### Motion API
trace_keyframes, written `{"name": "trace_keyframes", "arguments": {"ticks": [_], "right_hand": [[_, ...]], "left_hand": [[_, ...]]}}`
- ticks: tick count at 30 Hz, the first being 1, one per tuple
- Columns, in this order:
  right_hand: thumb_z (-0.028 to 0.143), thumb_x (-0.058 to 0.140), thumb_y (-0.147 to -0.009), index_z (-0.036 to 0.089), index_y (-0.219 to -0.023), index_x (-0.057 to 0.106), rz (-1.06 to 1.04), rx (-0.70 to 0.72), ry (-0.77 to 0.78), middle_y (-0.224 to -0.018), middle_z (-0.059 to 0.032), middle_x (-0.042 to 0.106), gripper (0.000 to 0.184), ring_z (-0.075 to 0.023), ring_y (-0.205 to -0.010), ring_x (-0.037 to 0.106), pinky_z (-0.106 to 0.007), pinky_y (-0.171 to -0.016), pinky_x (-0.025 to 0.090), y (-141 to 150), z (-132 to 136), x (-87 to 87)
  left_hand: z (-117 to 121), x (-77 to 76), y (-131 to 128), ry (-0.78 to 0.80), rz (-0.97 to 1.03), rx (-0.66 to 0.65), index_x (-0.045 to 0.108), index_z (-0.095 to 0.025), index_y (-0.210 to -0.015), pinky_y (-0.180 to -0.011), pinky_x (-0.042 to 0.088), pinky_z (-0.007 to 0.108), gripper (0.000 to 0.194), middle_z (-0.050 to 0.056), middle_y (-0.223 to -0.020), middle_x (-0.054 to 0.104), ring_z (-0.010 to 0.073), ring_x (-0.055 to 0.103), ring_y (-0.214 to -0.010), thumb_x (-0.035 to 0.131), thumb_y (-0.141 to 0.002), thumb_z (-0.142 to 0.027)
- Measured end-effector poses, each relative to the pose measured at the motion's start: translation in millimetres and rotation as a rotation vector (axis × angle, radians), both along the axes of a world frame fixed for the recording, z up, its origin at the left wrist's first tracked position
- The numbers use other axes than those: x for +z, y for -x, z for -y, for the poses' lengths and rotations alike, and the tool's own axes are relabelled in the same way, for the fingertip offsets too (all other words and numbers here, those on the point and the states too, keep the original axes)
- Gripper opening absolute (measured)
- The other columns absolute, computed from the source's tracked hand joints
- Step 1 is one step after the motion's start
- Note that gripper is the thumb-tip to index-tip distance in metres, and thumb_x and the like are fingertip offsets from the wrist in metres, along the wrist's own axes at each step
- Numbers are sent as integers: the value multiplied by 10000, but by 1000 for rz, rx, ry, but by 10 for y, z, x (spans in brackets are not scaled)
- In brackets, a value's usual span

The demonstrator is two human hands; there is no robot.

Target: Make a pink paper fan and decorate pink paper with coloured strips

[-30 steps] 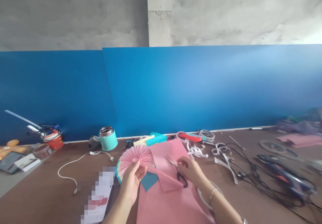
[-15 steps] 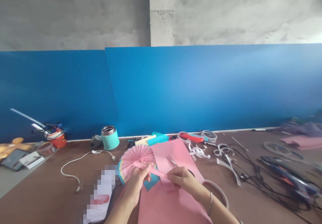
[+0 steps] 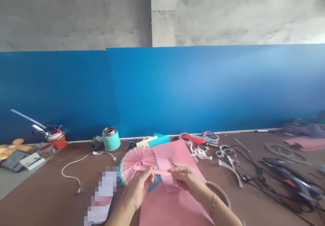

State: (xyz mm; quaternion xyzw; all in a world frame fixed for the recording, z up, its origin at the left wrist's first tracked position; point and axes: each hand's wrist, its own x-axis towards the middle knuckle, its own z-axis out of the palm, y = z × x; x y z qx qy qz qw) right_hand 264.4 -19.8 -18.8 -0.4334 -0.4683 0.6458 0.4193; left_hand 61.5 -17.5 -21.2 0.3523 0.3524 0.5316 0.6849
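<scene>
A narrow pink paper strip point(image 3: 161, 173) stretches between my two hands. My left hand point(image 3: 142, 183) pinches it near its left end, and my right hand point(image 3: 185, 178) grips the other end with closed fingers. Behind my left hand lies a round pleated pink paper fan point(image 3: 135, 159) with a yellow and blue rim. Large pink paper sheets point(image 3: 170, 207) lie beneath both hands, with a small blue paper piece point(image 3: 154, 185) partly covered by my left hand. Scissors point(image 3: 173, 160) rest on the pink paper beyond my right hand; their handles are hidden behind it.
A teal metal cup point(image 3: 111, 140) stands at the back left, near a white cable point(image 3: 66, 175). Curled white strips point(image 3: 201, 152) and tape rolls point(image 3: 211, 137) lie at the back. Black cables and a dark tool point(image 3: 286, 175) occupy the right side. A blue partition point(image 3: 177, 90) borders the table.
My right hand has left the scissors' area and taken hold of the pink strip's right end. The strip has gone from slanting downward to nearly level between both hands.
</scene>
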Motion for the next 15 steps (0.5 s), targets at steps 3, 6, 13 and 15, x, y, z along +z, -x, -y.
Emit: {"name": "trace_keyframes", "arguments": {"ticks": [3,6,13,15], "right_hand": [[314,689,-633,96,-880,705,-41,-7,24,-528,15,544,330,-59,-451,388,-211,-443,174,-10,-14,-25],[316,692,-622,98,-868,706,-47,-10,46,-528,12,546,329,-68,-465,410,-212,-453,183,-8,-13,-17],[308,646,-657,108,-831,708,11,-2,6,-523,14,544,272,-58,-446,378,-212,-450,179,14,18,27],[312,632,-679,110,-854,708,76,-4,-24,-514,25,531,277,-56,-442,374,-209,-447,186,23,34,38]], "left_hand": [[8,3,25,-5,18,-46,682,-147,-766,-671,457,235,255,-22,-620,555,95,510,-600,796,-623,-325],[9,5,44,-33,0,-64,679,-156,-796,-698,464,243,261,-11,-662,589,114,550,-652,802,-616,-302],[-10,11,11,-79,-147,9,644,-143,-622,-602,414,222,279,-4,-583,573,107,511,-575,759,-651,-395],[-24,4,8,-103,-189,31,644,-143,-599,-597,407,222,290,-3,-558,572,110,508,-564,749,-655,-407]]}}
